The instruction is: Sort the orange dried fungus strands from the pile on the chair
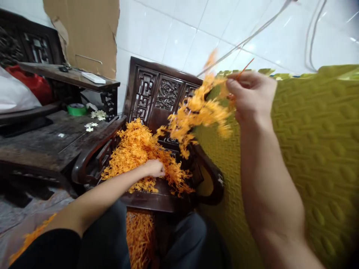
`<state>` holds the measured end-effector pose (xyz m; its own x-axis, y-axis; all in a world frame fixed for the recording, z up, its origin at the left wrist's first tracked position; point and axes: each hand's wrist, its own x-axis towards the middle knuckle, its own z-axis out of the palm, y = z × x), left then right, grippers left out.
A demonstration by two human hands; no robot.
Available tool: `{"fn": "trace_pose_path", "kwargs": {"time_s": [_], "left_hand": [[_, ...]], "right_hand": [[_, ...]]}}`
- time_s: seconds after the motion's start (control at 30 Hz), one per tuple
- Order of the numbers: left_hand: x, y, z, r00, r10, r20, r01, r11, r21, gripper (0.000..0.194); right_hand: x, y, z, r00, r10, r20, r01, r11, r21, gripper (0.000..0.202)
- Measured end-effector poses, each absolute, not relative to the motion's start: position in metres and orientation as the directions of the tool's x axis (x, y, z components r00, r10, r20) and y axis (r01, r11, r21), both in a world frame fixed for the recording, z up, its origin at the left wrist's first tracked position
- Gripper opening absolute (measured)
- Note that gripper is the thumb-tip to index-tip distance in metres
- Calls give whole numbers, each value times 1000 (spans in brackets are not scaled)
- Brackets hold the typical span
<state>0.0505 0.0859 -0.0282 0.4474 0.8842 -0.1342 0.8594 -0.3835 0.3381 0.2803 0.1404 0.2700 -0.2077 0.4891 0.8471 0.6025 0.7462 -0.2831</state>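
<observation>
My right hand, raised at the upper right, pinches the thin stem of an orange artificial flower spray, which hangs blurred to its left. An orange stem end sticks out above the fingers. Lower down, my left hand is closed at the right side of a big heap of orange flowers; whatever lies between its fingers is too small to make out. The heap rests on the seat of a dark carved wooden chair.
Green textured padding fills the right side. On the left stand a dark wooden table with green tape and pale flower pieces, and a raised shelf with a white object. More orange stems lie below the chair.
</observation>
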Motion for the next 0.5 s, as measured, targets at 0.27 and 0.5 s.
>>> {"fn": "trace_pose_path", "kwargs": {"time_s": [0.27, 0.5], "left_hand": [[14, 76, 29, -73, 916, 395, 821, -170, 546, 45], [25, 77, 22, -34, 893, 449, 416, -396, 818, 73]], "right_hand": [[239, 141, 172, 41, 637, 769, 463, 670, -580, 23], [191, 134, 126, -26, 752, 659, -9, 659, -752, 25]]}}
